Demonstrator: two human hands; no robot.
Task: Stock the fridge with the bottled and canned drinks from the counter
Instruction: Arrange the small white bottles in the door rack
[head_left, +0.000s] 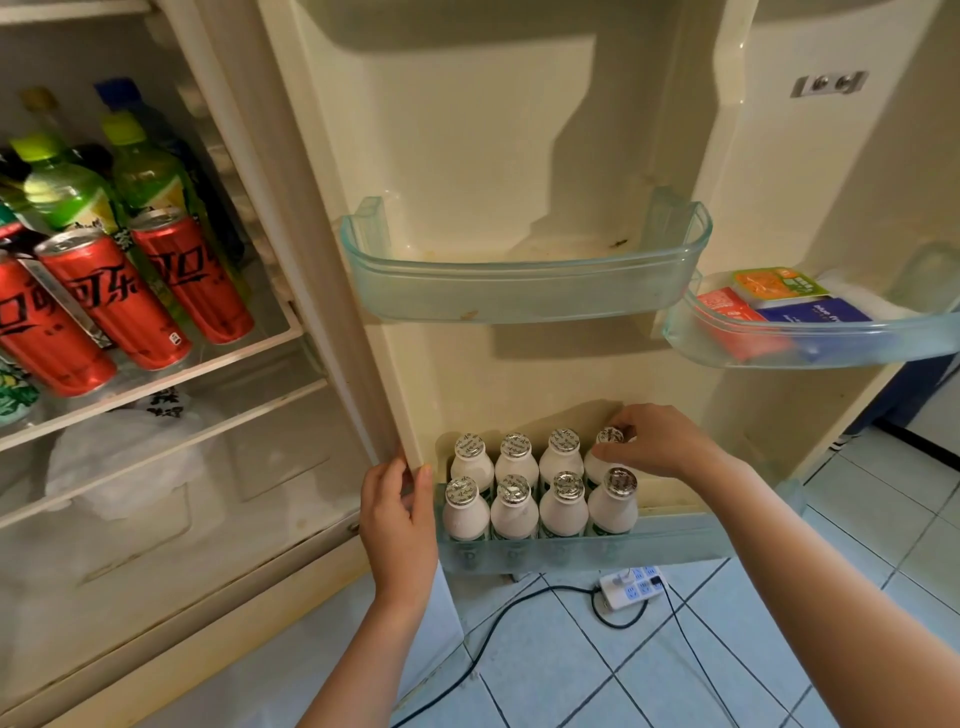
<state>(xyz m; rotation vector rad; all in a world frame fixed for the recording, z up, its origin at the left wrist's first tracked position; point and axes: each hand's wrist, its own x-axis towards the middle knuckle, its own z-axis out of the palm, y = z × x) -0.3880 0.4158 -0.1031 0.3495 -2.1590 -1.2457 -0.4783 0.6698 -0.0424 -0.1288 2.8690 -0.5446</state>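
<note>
Several white milk bottles (517, 512) with silver foil caps stand in two rows in the bottom door shelf (670, 540) of the open fridge. My right hand (660, 441) grips the neck of the back-right bottle (609, 439), which stands in the shelf. My left hand (400, 512) holds the hinge-side edge of the fridge door, fingers curled round it. Red cola cans (111, 306) and green-capped tea bottles (67, 187) fill a shelf inside the fridge at the left.
The middle door shelf (524, 291) holds nothing. A second door shelf (810, 343) at the right holds small packets. A white plastic bag (124, 457) lies on the lower fridge shelf. A power strip (631, 587) with a black cable lies on the tiled floor.
</note>
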